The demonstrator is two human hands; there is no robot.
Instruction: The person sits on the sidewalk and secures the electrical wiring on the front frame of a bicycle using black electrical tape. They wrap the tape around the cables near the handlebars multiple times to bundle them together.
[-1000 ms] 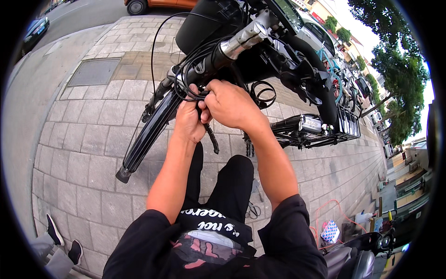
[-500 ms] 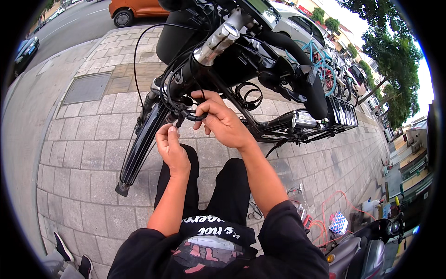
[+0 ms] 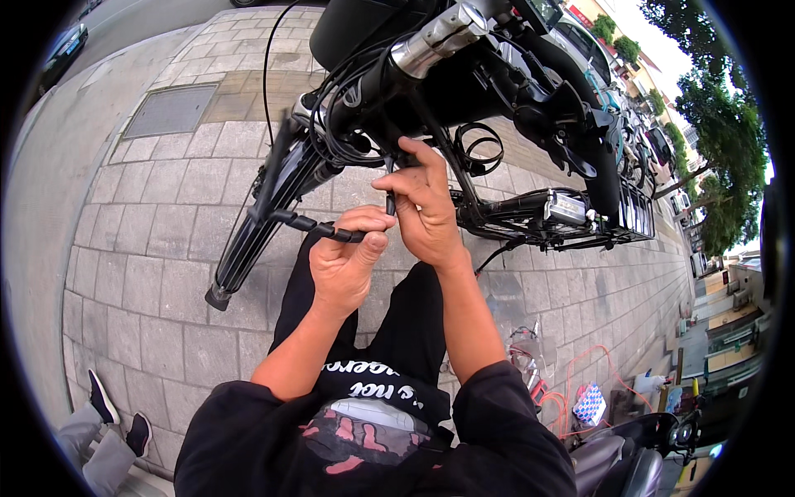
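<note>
A black electric bicycle point(image 3: 397, 91) stands before me, its front fork point(image 3: 257, 232) reaching down toward the paving. Between my fingers runs a black spiral cable wrap point(image 3: 305, 224), its loose coils trailing left across the fork and blurred at the far end. My left hand point(image 3: 344, 269) pinches this wrap close to its right end. Just above and to the right, my right hand point(image 3: 426, 211) pinches a thin black cable point(image 3: 390, 199) with thumb and fingers. A bundle of black cables point(image 3: 335, 124) loops around the head tube above both hands.
Paving slabs point(image 3: 178, 286) surround the bicycle. Another person's shoes point(image 3: 137, 435) are at lower left. To the lower right lie a red cord point(image 3: 571, 364), a blue-and-white box point(image 3: 590, 406) and a parked scooter point(image 3: 629, 464). Behind, a rear rack point(image 3: 638, 207) juts out.
My hands have come closer together at the cable, and the spiral wrap now stretches out left from my left hand. The view has shifted, with the bicycle appearing further right and higher.
</note>
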